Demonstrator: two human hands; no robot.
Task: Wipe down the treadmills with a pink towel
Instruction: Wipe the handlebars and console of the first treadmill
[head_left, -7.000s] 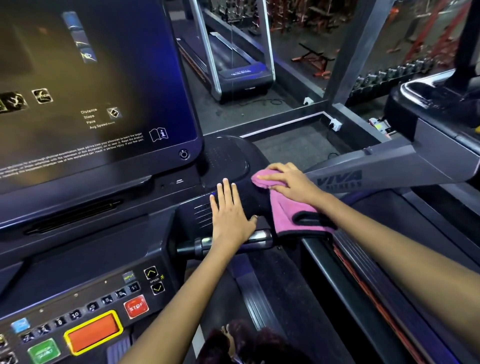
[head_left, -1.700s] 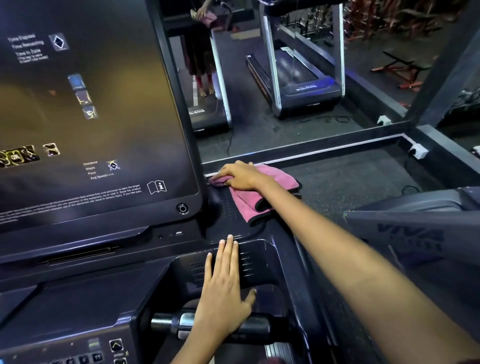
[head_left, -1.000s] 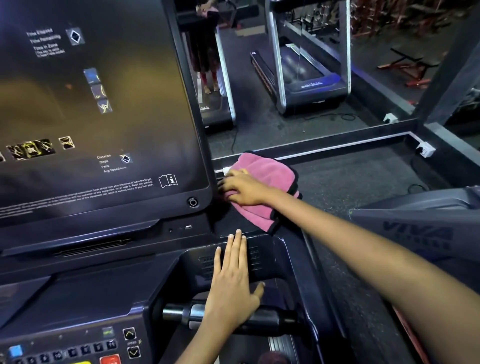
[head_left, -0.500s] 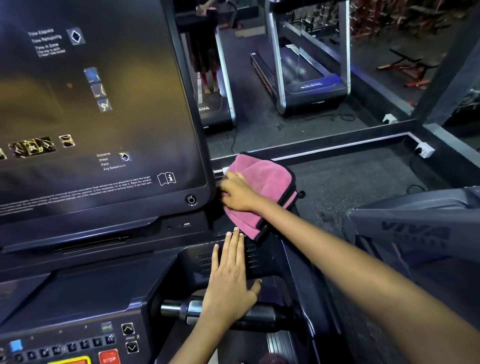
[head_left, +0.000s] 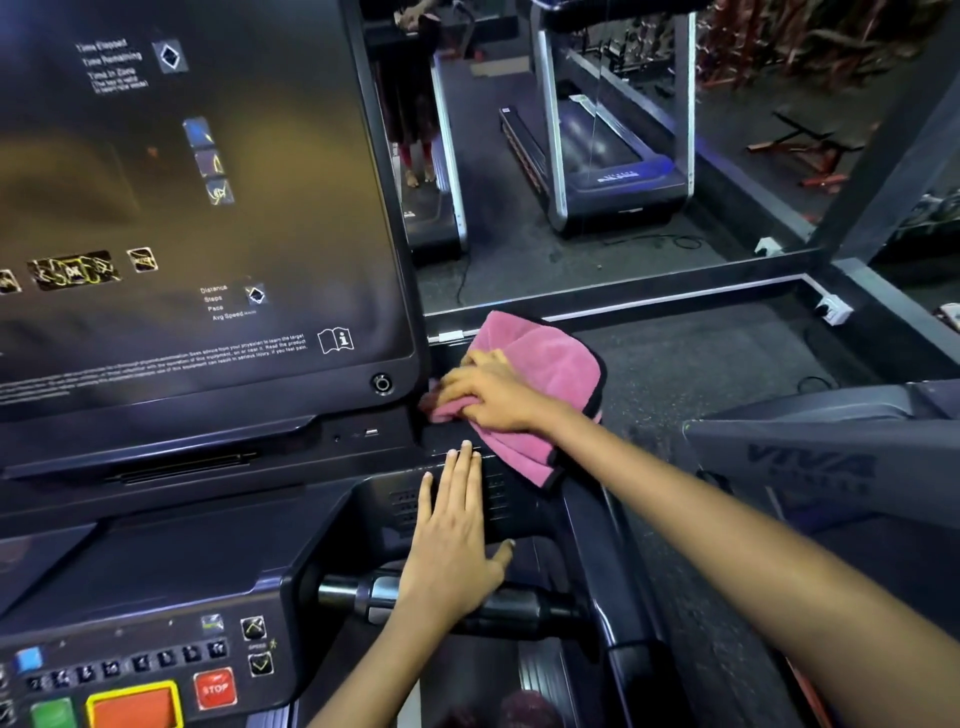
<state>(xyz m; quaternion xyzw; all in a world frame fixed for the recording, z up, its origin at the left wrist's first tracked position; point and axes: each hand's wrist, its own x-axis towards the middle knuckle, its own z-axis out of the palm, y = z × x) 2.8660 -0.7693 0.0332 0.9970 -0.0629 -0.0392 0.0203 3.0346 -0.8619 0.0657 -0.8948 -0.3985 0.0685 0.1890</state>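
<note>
The pink towel (head_left: 550, 364) with a black edge lies bunched on the black treadmill console (head_left: 363, 499), just right of the big dark screen (head_left: 182, 208). My right hand (head_left: 491, 395) grips the towel's left part, fingers curled into the cloth, close to the screen's lower right corner. My left hand (head_left: 452, 540) rests flat with straight fingers on the vented console panel, just above the chrome handlebar (head_left: 353, 595).
A button panel with a red STOP button (head_left: 214, 688) and an orange pad (head_left: 132, 709) sits at the lower left. A neighbouring treadmill's grey arm (head_left: 810, 462) is at right. A mirror ahead reflects other treadmills (head_left: 608, 171) and a standing person.
My right hand has drawn the towel's left part a little down and bunched it beside the screen corner. My left hand stays flat on the console.
</note>
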